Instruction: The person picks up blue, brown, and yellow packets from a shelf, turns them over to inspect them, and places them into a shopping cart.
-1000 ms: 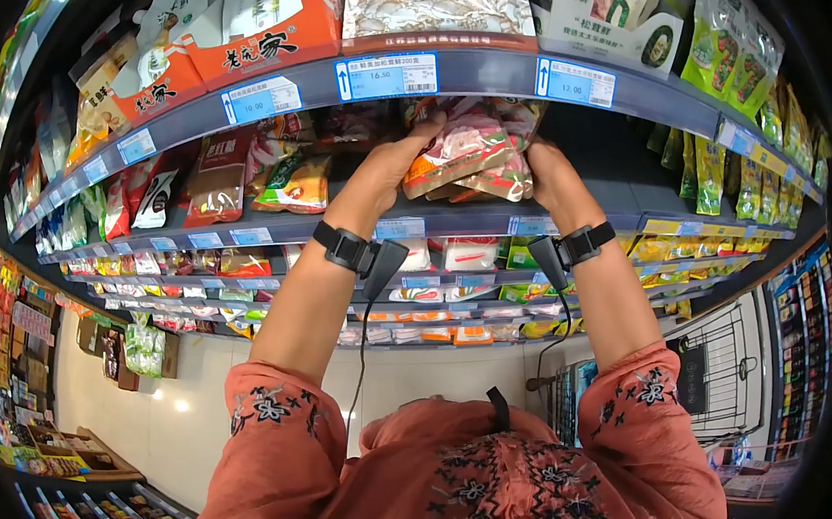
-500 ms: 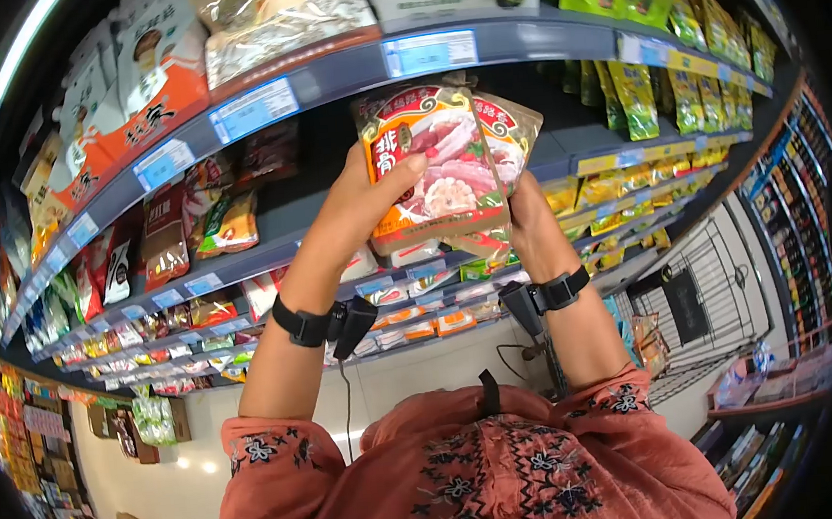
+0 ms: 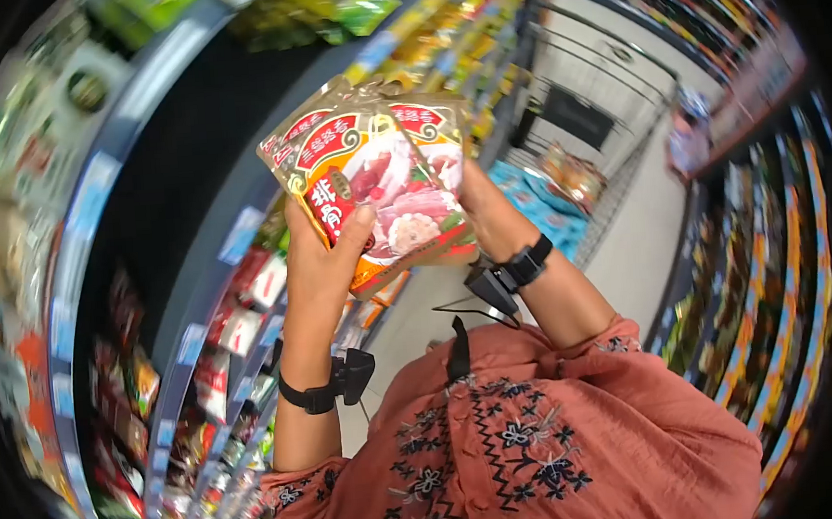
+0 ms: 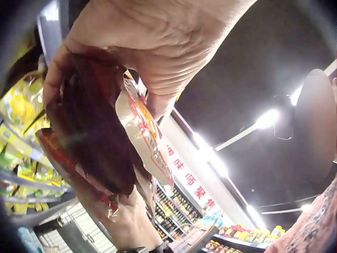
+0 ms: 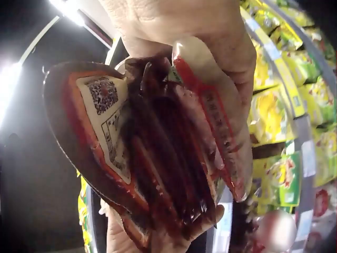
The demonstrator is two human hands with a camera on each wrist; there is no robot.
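Both hands grip a stack of several seasoning packets point(image 3: 383, 199) in front of the body. The front packet shows orange and red printing and pictures of ribs. The left hand point(image 3: 325, 266) holds the stack's left edge, thumb across the front packet and the other fingers behind. At the right edge is the right hand point(image 3: 480, 207), its fingers partly hidden behind the packets. In the left wrist view, the dark packet edges point(image 4: 97, 126) lie between both palms. The right wrist view shows the packets point(image 5: 168, 142) fanned apart, with the right hand point(image 5: 184, 26) around one end.
A shelf point(image 3: 103, 204) with price tags curves along the left, bearing bagged goods. Beyond the hands stands a wire shopping cart point(image 3: 605, 63) holding a blue patterned bag point(image 3: 537, 203) and a packaged item point(image 3: 572, 179). More stocked shelves point(image 3: 786, 311) run along the right.
Both hands have drawn the packets out of the shelf and toward the body. The view has turned right, bringing the cart closer to the middle.
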